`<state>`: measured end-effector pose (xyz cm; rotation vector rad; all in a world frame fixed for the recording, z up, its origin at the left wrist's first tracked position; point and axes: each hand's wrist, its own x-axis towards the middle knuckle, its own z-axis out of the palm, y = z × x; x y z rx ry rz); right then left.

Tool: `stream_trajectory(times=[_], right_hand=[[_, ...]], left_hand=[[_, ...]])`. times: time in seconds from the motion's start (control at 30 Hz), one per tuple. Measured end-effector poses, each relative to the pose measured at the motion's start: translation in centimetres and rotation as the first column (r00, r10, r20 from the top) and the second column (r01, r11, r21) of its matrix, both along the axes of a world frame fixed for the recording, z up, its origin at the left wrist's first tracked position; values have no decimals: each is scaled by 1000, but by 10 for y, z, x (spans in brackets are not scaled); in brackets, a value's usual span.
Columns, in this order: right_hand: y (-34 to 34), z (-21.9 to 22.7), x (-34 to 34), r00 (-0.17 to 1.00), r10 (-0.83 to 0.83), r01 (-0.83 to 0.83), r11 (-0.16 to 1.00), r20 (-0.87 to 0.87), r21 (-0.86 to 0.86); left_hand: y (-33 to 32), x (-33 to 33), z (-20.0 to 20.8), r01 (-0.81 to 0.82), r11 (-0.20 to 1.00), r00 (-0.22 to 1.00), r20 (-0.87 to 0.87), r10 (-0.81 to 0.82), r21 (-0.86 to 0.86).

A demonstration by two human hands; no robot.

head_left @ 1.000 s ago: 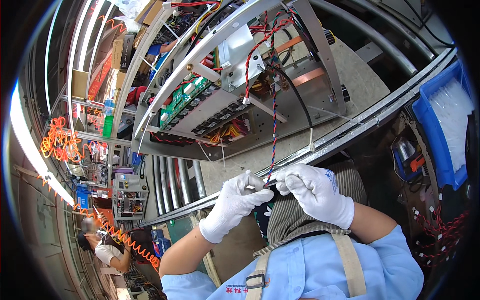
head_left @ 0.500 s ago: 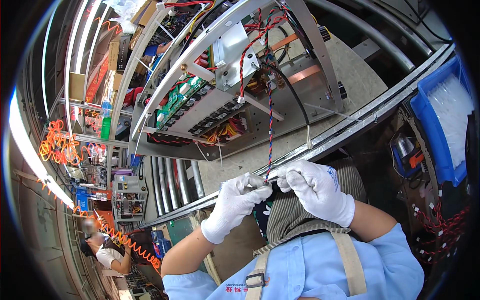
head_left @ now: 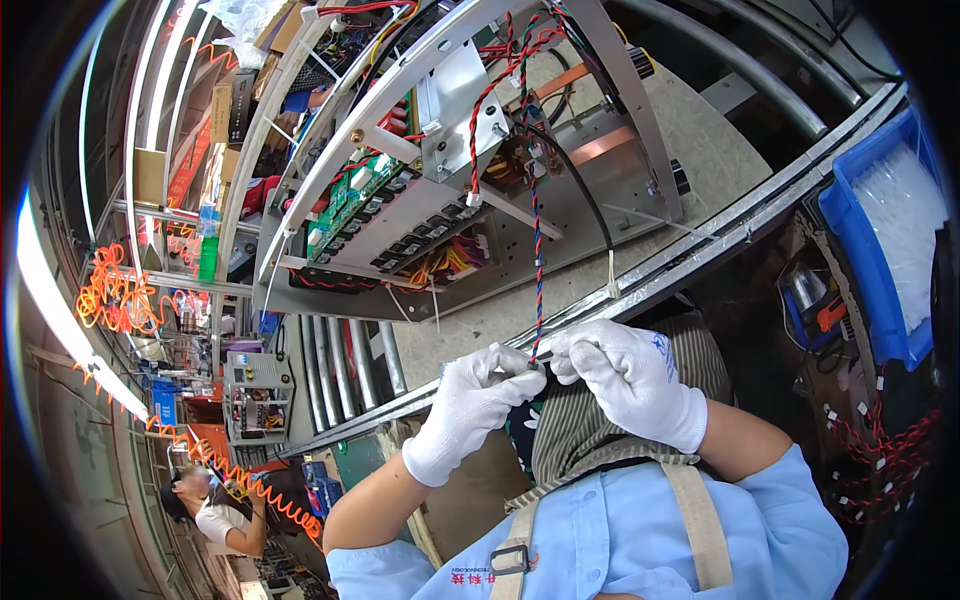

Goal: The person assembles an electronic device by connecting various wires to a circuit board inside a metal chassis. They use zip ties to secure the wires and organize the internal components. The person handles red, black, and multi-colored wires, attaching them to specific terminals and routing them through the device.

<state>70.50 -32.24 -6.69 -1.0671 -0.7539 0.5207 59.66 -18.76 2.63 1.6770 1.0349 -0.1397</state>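
Both of my hands wear white gloves. My left hand (head_left: 468,405) pinches the lower end of a twisted red, blue and black cable (head_left: 539,300) between thumb and fingers. That cable hangs taut from an open metal equipment chassis (head_left: 610,235) in front of me. Close beside the cable end, my right hand (head_left: 632,385) has its fingers curled and thumb pressed in; whatever it holds, if anything, is hidden. Inside the chassis are a green circuit board (head_left: 345,205), a copper bar (head_left: 600,145) and a loose red-black lead (head_left: 474,150) with a white connector.
At the right stands a blue bin (head_left: 850,230) of clear plastic pieces, with red-black wire leads (head_left: 880,450) hanging below it. Metal conveyor rollers (head_left: 340,365) lie left of the chassis. Another person (head_left: 225,515) is at far left, near an orange coiled air hose (head_left: 240,480).
The chassis appears shifted slightly left in the view. My hands stay nearly in place, the left still pinching the cable. The person at far left has moved a little.
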Motion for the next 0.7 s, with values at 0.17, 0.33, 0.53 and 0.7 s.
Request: stream_trajectory(times=[0.17, 0.33, 0.53, 0.7], right_hand=[[3, -3, -1, 998, -27, 25, 999, 54, 33], [6, -5, 0, 999, 19, -20, 999, 45, 27], [10, -12, 4, 990, 132, -130, 991, -44, 40], [14, -11, 3, 982, -40, 34, 999, 187, 38]], left_hand=[[-3, 3, -2, -11, 1000, 999, 41, 11, 7], [-9, 8, 0, 10, 1000, 999, 48, -11, 17], [0, 1, -12, 116, 990, 992, 34, -119, 83], [0, 3, -17, 153, 969, 985, 52, -166, 192]])
